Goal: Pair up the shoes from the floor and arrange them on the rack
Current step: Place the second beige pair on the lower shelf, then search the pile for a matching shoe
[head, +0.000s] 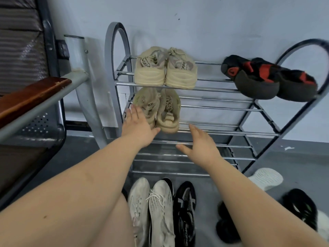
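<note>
Left hand [137, 128] is lying splayed against the khaki pair [157, 108] on the rack [213, 132] middle shelf; right hand [201, 147] is hovering spread, empty. Knit uppers probably light, soft; lifting by heel collars.

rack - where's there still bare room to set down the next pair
The middle shelf is bare right of the olive pair. The top shelf has a gap between the cream pair and the black-and-red pair. The lowest shelf is bare. The floor in front is crowded, with the white sneakers.
</note>
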